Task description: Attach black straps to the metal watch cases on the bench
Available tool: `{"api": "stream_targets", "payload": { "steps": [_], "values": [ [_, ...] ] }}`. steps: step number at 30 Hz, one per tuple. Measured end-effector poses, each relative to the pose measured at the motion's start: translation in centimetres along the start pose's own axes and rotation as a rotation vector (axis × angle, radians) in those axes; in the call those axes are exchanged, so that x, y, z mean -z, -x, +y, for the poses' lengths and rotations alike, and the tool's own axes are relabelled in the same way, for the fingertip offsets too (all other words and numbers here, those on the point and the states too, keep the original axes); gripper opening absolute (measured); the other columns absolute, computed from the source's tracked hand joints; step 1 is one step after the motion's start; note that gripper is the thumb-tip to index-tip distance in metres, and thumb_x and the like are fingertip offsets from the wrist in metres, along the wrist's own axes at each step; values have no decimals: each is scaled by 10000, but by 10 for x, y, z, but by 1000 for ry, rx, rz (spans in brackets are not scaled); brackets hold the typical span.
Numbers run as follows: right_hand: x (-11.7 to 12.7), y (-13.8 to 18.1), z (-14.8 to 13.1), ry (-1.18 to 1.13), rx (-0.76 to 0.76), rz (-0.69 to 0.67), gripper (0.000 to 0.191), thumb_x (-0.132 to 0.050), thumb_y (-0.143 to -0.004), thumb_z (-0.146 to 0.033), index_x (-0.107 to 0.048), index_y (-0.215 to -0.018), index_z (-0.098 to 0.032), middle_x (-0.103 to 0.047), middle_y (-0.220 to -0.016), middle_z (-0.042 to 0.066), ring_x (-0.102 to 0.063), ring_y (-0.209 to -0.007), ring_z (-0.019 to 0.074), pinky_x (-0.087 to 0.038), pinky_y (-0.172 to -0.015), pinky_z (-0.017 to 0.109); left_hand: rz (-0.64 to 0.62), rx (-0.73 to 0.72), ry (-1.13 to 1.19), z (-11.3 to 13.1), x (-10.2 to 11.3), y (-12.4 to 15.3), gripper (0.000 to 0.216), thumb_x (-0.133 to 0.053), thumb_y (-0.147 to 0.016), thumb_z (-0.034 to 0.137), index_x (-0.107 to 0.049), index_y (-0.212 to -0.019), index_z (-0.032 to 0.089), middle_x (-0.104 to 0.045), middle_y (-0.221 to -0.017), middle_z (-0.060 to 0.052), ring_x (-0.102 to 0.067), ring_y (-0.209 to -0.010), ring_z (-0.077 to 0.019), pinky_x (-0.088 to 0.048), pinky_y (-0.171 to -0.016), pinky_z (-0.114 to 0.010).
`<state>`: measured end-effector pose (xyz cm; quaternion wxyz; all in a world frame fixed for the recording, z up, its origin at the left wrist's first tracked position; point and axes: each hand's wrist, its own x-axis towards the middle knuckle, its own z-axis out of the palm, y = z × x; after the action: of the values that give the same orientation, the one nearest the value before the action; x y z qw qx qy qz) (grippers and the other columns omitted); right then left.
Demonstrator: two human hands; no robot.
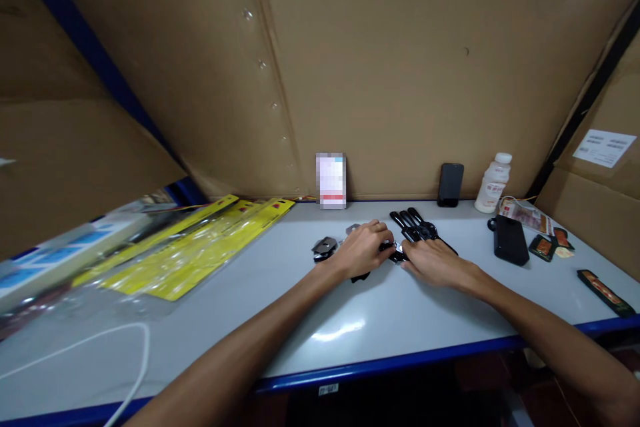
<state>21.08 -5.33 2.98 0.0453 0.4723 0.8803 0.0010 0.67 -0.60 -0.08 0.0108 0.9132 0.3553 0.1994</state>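
Over the middle of the table, my left hand is closed, thumb and fingers bent around one end of a small black-and-silver part. From the other side my right hand meets the same part, its fingers curled and partly hidden; the part's exact kind cannot be made out. Just beyond my right hand lies a bunch of glossy black handles, fanned toward the wall. Left of my left hand sits a small stack of dark grey metal plates. A black piece shows beneath my left hand.
Yellow cards in clear plastic packaging spread over the left side, near a white cable. A lit screen and a black phone lean against the cardboard wall. A bottle, black case and small packets stand right.
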Motion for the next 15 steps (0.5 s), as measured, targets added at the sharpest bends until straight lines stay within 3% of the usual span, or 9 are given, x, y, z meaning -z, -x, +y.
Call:
{"api": "stream_targets", "payload": {
  "steps": [5, 11, 15],
  "values": [
    [-2, -1, 4, -24, 22, 0, 306, -453, -1005, -275, -579, -1212, -88, -718, -1028, 184, -689, -878, 294, -454, -741, 367, 1, -28, 46, -3, -4, 1, 278, -525, -888, 65, -724, -997, 227, -681, -1051, -68, -597, -1040, -231, -494, -831, -334],
    [-4, -2, 8, -11, 31, 21, 283, -490, -1003, -283, -598, -1205, -117, -712, -1026, 158, -687, -889, 281, -449, -744, 357, 15, 47, 79, 1, -8, -1, 151, -571, -945, 210, -699, -1023, 195, -689, -1006, -79, -619, -1000, -243, -498, -848, -357],
    [-2, -2, 10, -27, 43, 15, 266, -518, -997, -284, -620, -1200, -144, -713, -1052, 138, -682, -907, 269, -430, -731, 335, 8, 35, 97, 2, -8, -2, 161, -556, -944, 173, -707, -992, 199, -692, -1014, -77, -617, -1004, -236, -494, -849, -347]
  ]
}}
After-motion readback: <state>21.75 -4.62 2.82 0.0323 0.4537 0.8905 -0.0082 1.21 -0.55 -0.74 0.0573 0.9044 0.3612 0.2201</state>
